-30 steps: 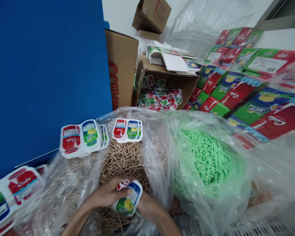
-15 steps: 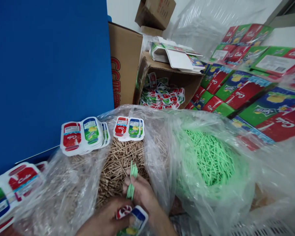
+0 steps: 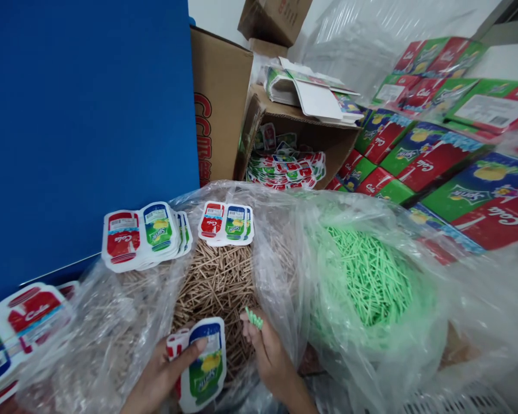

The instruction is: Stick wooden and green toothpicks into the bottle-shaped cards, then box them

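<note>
My left hand [image 3: 164, 371] grips a printed cola-and-lemon pouch [image 3: 202, 363], held upright at the bottom of the view. My right hand [image 3: 265, 351] is closed on a small bundle of green sticks [image 3: 254, 318], just right of the pouch. Both hands hover over an open plastic bag of brown sticks [image 3: 216, 282]. A second clear bag holds a heap of green sticks [image 3: 366, 276] to the right.
Two stacks of printed pouches [image 3: 144, 234] [image 3: 227, 223] lie on the brown-stick bag. More pouches [image 3: 12, 328] sit at the left edge. A blue panel [image 3: 86, 126] stands at left. A cardboard box of pouches [image 3: 291, 152] and printed cartons [image 3: 449, 155] fill the back and right.
My left hand has lifted the pouch up into view and turned it face on. My right hand has drawn the green sticks down and to the right.
</note>
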Motion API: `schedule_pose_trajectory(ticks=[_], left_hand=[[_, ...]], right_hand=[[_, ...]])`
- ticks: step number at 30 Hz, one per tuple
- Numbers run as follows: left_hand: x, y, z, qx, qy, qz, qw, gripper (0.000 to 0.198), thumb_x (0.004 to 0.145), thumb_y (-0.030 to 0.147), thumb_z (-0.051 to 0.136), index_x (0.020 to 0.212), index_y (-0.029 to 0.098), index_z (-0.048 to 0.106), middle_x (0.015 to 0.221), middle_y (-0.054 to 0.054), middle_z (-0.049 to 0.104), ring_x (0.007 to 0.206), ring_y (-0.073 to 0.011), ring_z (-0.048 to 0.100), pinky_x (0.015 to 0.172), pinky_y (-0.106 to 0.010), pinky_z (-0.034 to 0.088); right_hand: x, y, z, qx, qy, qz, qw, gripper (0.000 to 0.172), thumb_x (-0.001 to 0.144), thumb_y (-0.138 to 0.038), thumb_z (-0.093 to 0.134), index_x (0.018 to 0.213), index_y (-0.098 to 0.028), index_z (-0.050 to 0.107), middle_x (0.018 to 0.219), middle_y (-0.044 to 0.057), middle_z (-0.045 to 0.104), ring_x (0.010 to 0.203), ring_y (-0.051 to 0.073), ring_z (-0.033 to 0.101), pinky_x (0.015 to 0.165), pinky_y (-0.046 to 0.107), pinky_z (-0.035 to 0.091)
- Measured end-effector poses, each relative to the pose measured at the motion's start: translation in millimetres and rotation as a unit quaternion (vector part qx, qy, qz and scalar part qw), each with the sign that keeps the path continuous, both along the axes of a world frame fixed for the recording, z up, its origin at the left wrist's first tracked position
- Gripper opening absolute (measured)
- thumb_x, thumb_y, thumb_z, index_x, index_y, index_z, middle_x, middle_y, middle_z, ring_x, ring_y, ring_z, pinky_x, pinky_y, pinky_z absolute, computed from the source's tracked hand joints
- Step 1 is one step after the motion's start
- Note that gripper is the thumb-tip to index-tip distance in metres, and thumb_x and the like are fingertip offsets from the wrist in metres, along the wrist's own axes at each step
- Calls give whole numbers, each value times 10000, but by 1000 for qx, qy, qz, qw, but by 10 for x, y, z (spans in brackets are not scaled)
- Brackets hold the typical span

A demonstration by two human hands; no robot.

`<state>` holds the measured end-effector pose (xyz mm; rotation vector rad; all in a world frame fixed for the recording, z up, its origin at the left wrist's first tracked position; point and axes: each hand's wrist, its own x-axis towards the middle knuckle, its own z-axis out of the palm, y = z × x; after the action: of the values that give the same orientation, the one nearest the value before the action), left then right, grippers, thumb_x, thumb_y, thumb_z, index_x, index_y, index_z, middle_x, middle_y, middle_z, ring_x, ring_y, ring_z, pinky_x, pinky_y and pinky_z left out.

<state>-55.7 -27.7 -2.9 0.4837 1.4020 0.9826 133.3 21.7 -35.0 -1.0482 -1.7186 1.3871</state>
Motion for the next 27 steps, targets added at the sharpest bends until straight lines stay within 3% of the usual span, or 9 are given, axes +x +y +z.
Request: schedule_pose_trajectory(ticks=[4, 9, 14, 27], left_hand=[[82, 84, 14, -24, 17, 74, 997, 361, 513, 451, 810, 653, 164, 642, 546, -38, 716, 567, -275, 696, 580, -320, 550], [172, 151, -64, -6, 17, 104, 994, 314, 501, 387, 823, 606, 154, 639, 498, -30, 698, 516, -258, 685, 536, -307, 545], [183, 147, -128, 11, 52, 85, 995, 322, 521, 417, 811, 548, 154, 627, 490, -29, 693, 507, -244, 676, 527, -290, 536], [140, 120, -219, 37, 61, 24, 997, 375, 588, 509, 752, 624, 145, 669, 571, -38, 700, 597, -250, 669, 582, -305, 537]], right_hand=[[51, -46, -9, 31, -8, 2, 999, 301, 968, -340, 319, 1161, -260, 535, 911, 41, 565, 837, 188, 533, 798, 320, 411], [72, -124, -120, 43, 10, -11, 999, 295, 959, -328, 350, 1174, -256, 538, 937, 52, 574, 838, 191, 535, 806, 332, 419], [129, -179, -224, 49, 28, -36, 998, 271, 956, -324, 368, 1159, -279, 542, 904, 41, 573, 800, 178, 528, 761, 306, 430], [130, -195, -270, 57, 22, -56, 997, 276, 963, -344, 356, 1149, -285, 551, 863, 34, 573, 751, 166, 517, 724, 293, 425]])
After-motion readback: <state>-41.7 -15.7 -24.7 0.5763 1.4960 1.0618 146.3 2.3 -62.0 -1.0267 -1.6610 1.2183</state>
